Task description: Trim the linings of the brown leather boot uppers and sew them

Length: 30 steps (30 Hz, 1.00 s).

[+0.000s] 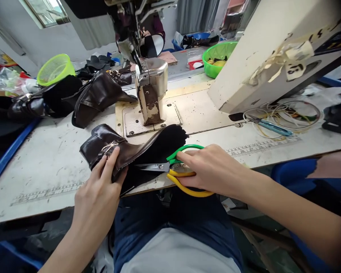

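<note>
A dark brown leather shoe upper [130, 151] with a black lining and a metal buckle lies at the table's front edge. My left hand [100, 189] grips it near the buckle, fingers on the leather and the thumb toward the lining. My right hand [207, 167] is closed around the handles of a pair of scissors [162, 167], one handle green and the other yellow. The scissor blades point left, against the black lining; their tips lie close to my left thumb. Whether they are cutting anything cannot be made out.
Behind the upper stands a sewing machine post [152, 91] under the machine head. More brown uppers [99, 94] lie at the left. A green basket [220, 58], a lime basket [56, 70], and a blue-handled tool [275, 128] by coiled cord are around. A person sits beyond.
</note>
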### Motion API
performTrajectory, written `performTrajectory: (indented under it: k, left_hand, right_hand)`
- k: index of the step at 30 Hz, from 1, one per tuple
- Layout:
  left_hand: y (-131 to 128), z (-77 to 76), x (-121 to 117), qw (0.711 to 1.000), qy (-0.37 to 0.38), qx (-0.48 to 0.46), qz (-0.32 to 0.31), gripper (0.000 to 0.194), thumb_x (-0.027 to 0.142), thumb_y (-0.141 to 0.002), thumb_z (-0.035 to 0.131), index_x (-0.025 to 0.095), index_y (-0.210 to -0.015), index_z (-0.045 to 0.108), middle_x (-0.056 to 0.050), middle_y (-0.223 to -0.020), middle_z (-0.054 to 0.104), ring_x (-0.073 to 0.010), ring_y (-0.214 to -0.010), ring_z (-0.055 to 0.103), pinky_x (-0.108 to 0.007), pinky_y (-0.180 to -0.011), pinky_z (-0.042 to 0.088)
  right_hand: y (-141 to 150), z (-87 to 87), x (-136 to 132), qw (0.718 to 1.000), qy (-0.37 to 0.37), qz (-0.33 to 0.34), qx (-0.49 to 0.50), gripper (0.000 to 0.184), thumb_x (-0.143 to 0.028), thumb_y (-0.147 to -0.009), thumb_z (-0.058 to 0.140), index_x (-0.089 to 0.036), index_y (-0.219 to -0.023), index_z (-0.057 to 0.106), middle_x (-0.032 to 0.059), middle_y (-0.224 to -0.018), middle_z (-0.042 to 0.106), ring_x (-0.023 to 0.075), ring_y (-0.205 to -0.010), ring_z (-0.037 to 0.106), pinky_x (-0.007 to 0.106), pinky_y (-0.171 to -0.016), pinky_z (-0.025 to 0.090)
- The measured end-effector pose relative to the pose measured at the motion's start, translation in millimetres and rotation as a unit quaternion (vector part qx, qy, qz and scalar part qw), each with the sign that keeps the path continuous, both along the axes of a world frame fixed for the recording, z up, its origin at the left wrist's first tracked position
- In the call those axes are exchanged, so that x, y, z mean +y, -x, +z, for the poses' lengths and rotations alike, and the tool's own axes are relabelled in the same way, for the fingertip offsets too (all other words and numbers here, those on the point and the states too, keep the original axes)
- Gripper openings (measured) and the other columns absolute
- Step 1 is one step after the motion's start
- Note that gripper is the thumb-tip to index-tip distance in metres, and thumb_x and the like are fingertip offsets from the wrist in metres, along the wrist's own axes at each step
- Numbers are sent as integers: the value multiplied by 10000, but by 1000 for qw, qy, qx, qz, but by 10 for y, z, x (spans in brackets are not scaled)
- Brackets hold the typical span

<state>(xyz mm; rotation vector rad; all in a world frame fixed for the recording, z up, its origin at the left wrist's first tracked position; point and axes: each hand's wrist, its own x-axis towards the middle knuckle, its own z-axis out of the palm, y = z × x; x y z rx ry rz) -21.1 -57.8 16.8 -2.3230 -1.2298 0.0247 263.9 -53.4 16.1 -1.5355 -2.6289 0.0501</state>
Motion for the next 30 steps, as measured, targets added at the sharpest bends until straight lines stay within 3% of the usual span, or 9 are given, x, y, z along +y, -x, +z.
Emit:
performTrajectory:
  k: [6,9,12,16,19,21,26,30]
  left_hand:
    - [17,-19,1,999,21,-19,18,375,51,-870,514,275,-1032,768,-26,-1591,401,-321,-1259,593,-248,-484,463]
    - [-8,-22,27,999,16,-39,14,334,40,-857,537,258,-967,765,-56,-1558,450,-322,-1228,611,-264,-535,486]
    - [-16,-28,46,999,1,-53,11,318,35,-853,542,251,-939,760,-59,-1527,490,-297,-1164,646,-250,-482,420]
    - [-6,-40,55,998,-9,-56,19,282,82,-898,529,247,-958,750,-35,-1506,519,-265,-1138,658,-259,-443,345]
    - [-8,-33,54,997,-16,-75,23,258,167,-960,516,266,-993,752,-15,-1508,521,-251,-1134,662,-269,-444,352]
    - [-13,-21,50,997,-16,-79,16,259,218,-988,504,261,-954,758,-4,-1531,493,-245,-1142,663,-270,-454,366]
    - [-12,-3,30,998,-23,-60,-12,417,211,-992,495,178,-619,677,-34,-1543,475,-268,-1191,650,-269,-540,469]
    - [8,-17,15,998,-11,-65,-12,251,154,-960,525,197,-869,755,-83,-1554,455,-316,-1239,616,-343,-688,564]
  right_hand:
    - [73,38,21,999,-7,31,-14,259,-409,-858,704,-177,-818,595,14,-688,653,151,-551,576,299,-512,157]
    - [98,46,64,998,-12,44,-31,277,-413,-847,742,-174,-848,602,18,-712,665,166,-570,598,303,-515,148]
    - [93,65,93,995,-28,75,-53,280,-391,-839,772,-175,-876,599,17,-698,655,164,-543,573,305,-507,135]
    - [132,136,40,988,-64,106,-88,118,-190,-859,710,-179,-837,595,2,-593,595,162,-479,510,317,-483,136]
    - [196,157,-60,983,-100,108,-114,112,-93,-818,673,-175,-802,598,12,-601,599,170,-453,497,332,-469,119]
    - [220,127,-123,985,-97,97,-101,117,-121,-833,674,-180,-781,588,10,-598,593,171,-452,506,330,-467,122]
    - [174,-10,-215,998,-53,37,-25,213,-361,-898,680,-180,-835,587,18,-661,634,170,-533,568,307,-493,168]
    - [136,-37,-267,999,-47,5,10,234,-356,-853,711,-188,-794,560,5,-682,645,158,-548,563,304,-495,165]
